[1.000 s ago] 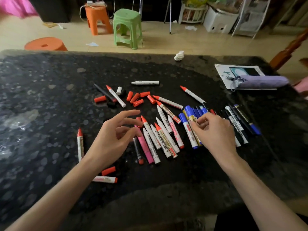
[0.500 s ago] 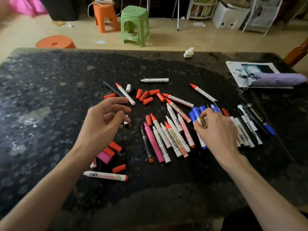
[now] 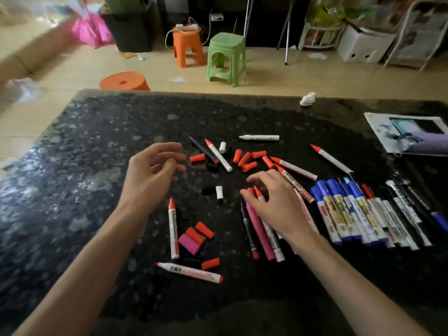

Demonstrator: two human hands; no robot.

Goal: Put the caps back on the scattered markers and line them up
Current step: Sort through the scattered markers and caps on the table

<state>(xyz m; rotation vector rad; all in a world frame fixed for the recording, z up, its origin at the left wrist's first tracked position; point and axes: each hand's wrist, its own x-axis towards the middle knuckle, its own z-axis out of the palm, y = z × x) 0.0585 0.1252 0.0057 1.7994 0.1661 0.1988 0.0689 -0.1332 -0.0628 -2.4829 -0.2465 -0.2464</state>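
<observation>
Hovering left hand [image 3: 151,177] loosely curled, empty, right hand [image 3: 276,204] spread open over uncapped markers [image 3: 259,229], red caps [image 3: 244,159] just beyond

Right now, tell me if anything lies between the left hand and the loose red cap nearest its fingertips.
Nothing visible does: only bare tabletop separates the left hand from the red cap. The thin black pen lies on the cap's far side.

Bare left hand [image 3: 150,175] and bare right hand [image 3: 278,204], long slim fingers [image 3: 164,147], narrow wrists. Forearms uncovered right down to the lower edge of the view, slender and smooth on both sides.
</observation>
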